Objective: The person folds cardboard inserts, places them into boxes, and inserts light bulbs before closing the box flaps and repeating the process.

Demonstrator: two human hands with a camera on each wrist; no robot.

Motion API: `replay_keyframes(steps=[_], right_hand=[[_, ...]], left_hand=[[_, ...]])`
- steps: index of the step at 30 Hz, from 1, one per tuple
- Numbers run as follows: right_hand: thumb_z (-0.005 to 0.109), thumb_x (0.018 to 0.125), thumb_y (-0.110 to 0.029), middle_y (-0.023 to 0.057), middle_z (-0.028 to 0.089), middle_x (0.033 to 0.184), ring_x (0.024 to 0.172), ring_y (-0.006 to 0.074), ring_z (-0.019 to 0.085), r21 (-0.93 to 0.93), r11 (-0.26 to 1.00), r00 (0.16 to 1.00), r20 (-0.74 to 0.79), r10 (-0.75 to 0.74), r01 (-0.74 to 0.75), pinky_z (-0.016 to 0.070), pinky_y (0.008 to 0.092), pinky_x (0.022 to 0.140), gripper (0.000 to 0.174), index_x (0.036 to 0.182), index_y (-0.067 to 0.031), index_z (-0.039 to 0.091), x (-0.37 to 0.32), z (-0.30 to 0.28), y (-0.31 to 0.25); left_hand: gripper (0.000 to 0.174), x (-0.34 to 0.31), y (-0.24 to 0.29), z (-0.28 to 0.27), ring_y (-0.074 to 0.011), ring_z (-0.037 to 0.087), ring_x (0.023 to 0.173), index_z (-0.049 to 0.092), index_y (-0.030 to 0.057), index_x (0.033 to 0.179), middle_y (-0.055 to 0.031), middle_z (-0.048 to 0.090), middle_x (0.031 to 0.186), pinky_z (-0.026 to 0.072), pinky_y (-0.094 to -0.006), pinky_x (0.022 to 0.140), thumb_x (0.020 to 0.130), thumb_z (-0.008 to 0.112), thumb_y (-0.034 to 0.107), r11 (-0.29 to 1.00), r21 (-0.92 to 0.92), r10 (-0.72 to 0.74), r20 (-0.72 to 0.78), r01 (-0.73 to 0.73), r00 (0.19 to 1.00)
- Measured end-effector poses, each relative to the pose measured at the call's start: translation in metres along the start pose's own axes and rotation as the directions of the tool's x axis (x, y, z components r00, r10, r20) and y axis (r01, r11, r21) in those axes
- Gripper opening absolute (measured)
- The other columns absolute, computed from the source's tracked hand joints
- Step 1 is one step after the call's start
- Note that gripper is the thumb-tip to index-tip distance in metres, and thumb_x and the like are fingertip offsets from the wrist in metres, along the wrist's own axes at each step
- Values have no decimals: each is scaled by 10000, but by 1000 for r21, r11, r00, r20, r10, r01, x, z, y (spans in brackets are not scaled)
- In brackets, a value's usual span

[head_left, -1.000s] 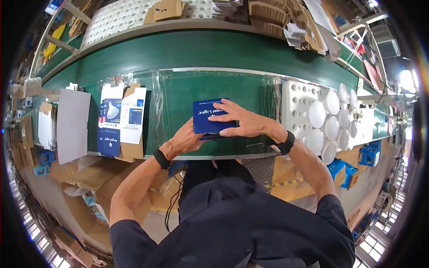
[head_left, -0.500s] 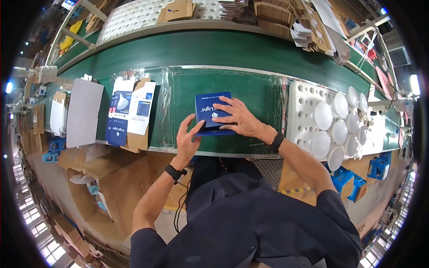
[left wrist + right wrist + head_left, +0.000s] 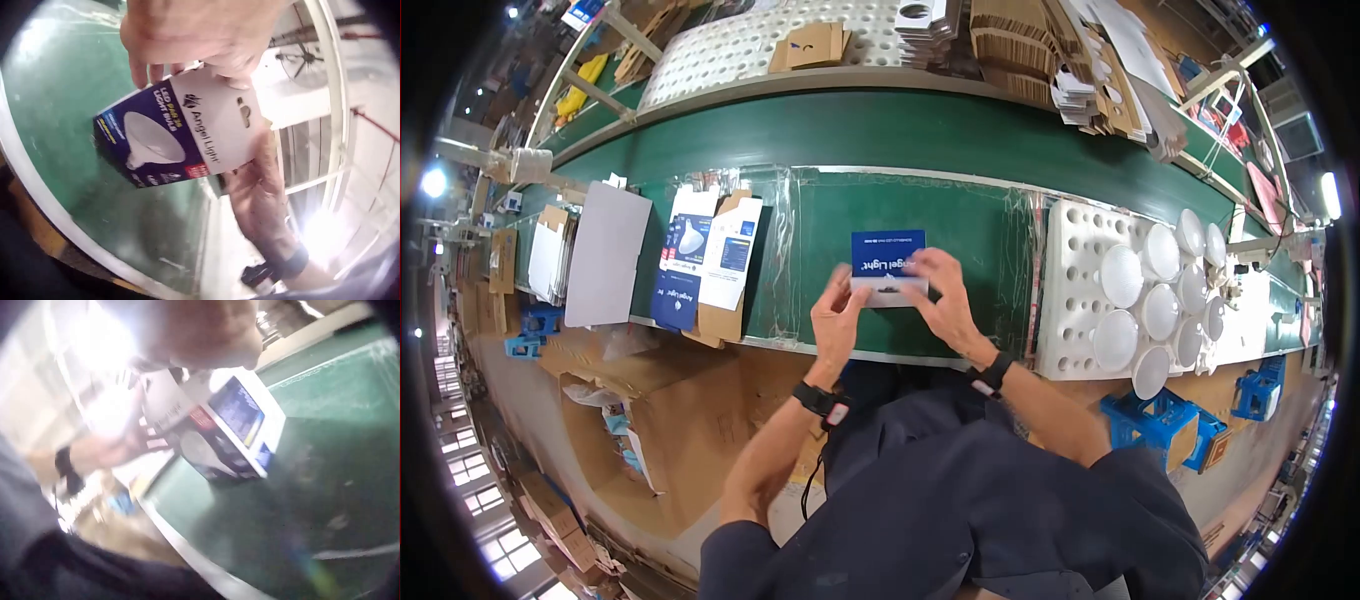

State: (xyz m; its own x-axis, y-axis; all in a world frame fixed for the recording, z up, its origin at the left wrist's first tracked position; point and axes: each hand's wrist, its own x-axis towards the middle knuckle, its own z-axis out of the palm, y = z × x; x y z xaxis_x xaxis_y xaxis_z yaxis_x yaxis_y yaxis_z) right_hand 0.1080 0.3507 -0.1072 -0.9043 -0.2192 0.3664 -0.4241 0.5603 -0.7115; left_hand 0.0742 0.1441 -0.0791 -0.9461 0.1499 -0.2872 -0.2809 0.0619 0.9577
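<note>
A blue and white printed light-bulb box (image 3: 888, 250) stands on the green bench top in front of the person. Its white flap (image 3: 214, 125), with a hanging hole, faces the body. My left hand (image 3: 837, 322) pinches the flap's left end, thumb on the white face. At the other end my right hand (image 3: 946, 305) pinches flap and box edge between thumb and curled fingers. In the left wrist view the right hand (image 3: 259, 203) is partly behind the flap. The right wrist view is blurred; the box (image 3: 234, 425) shows there below the right hand (image 3: 200, 331).
Flattened printed cartons (image 3: 683, 250) and a grey-white board (image 3: 607, 255) lie to the left. On the right a white foam tray (image 3: 1068, 300) holds several round bulbs (image 3: 1121, 277). Stacked cardboard inserts (image 3: 1020, 45) sit beyond the green belt (image 3: 800, 125). Blue stools (image 3: 1140, 425) stand below.
The box has turned or tipped so its white flap shows toward the body. The left hand rose off the lower edge and now holds the flap; the right hand moved from the box's face to the flap's right end.
</note>
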Motion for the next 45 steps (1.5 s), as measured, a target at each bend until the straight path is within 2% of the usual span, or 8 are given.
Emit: replay_keyframes(steps=[3,8,11,16,22,24,29,45], right_hand=[[729,922,-200,246,514,1424,1382,292,433,719,495,596,-139,791,-488,337,396,1150,763,1512,80,335,1,37,5],[591,1020,-233,208,440,1502,1355,254,465,686,628,756,-175,631,-366,355,336,1135,694,1547,83,268,-4,51,8],[488,1071,-333,161,388,1571,1402,238,427,919,243,711,56,701,-311,333,366,1164,677,1596,1,222,-4,43,-3],[175,1028,-703,88,365,1615,1489,246,324,946,-245,789,314,528,-213,178,433,1226,849,1613,-92,247,-20,12,17],[421,1038,-617,102,558,1418,1203,199,589,735,153,516,298,803,-661,490,418,954,694,1462,-75,505,-15,-53,66],[557,1039,-277,53,650,1282,1106,174,658,814,345,671,73,738,-468,540,284,904,448,1425,-52,530,-35,-98,106],[555,1053,-366,143,641,1289,1131,221,653,671,534,718,-3,696,-515,533,323,965,523,1402,22,531,56,-172,50],[703,958,-387,128,714,1117,1005,212,670,213,738,671,-313,672,-641,519,331,899,544,1266,59,646,463,13,269]], left_hand=[[433,2,-11,21,-108,659,957,587,-90,1352,-82,735,1111,530,-268,854,958,671,70,991,-120,31,-260,-64,965],[459,3,-3,30,-223,715,918,508,-84,1405,-194,737,1074,545,-337,859,984,560,93,899,419,205,-153,-125,967],[745,4,7,80,-586,330,1386,312,-75,1525,-466,280,1499,292,-598,1136,990,550,385,456,881,391,-72,-126,917],[1083,11,13,99,-603,201,1422,224,-39,1561,-467,126,1549,198,-705,1102,819,693,595,339,940,362,-95,-36,927],[1136,34,53,68,-552,323,1342,252,9,1561,-403,260,1504,263,-659,1083,652,810,399,349,934,387,-68,-77,920],[1128,52,92,25,-544,351,1321,256,3,1559,-394,276,1492,286,-648,1076,649,799,387,263,953,571,-26,-153,821],[1116,158,177,-122,-508,395,1302,321,46,1548,-336,324,1476,329,-599,1069,642,803,485,50,998,606,-54,29,794],[1133,466,133,-388,-524,346,1351,258,99,1592,-371,276,1531,311,-625,1080,630,775,402,40,991,370,-133,127,919]])
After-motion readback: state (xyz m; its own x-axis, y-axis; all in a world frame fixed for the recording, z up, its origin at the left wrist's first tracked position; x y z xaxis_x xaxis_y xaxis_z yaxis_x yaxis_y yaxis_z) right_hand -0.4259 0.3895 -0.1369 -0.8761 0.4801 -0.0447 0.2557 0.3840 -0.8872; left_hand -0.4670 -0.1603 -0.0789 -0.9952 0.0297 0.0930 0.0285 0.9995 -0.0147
